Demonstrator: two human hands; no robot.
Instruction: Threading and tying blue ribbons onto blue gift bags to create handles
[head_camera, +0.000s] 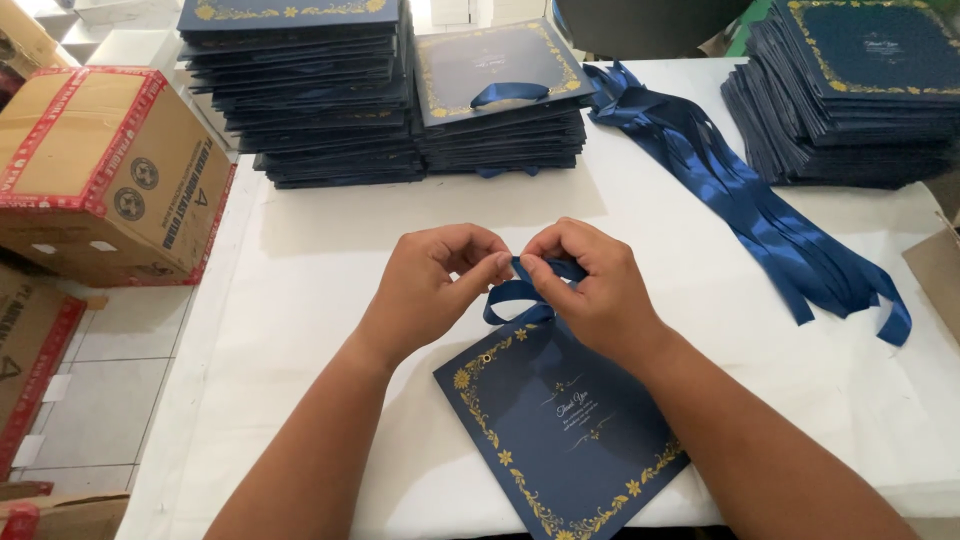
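A flat dark blue paper bag (565, 430) with gold floral edging lies tilted on the white table (320, 260) near its front edge. A blue satin ribbon (508, 298) loops up from the bag's top edge. My left hand (432, 285) pinches one part of the ribbon between thumb and forefinger. My right hand (592, 285) pinches the ribbon right beside it, fingertips almost touching the left hand's. A small metal eyelet shows at the bag's upper left corner.
Tall stacks of the same blue bags stand at the back left (300, 90), back middle (500, 95) and back right (860, 90). A bundle of loose blue ribbons (760, 210) trails across the table's right side. Cardboard boxes (100, 170) sit on the floor at left.
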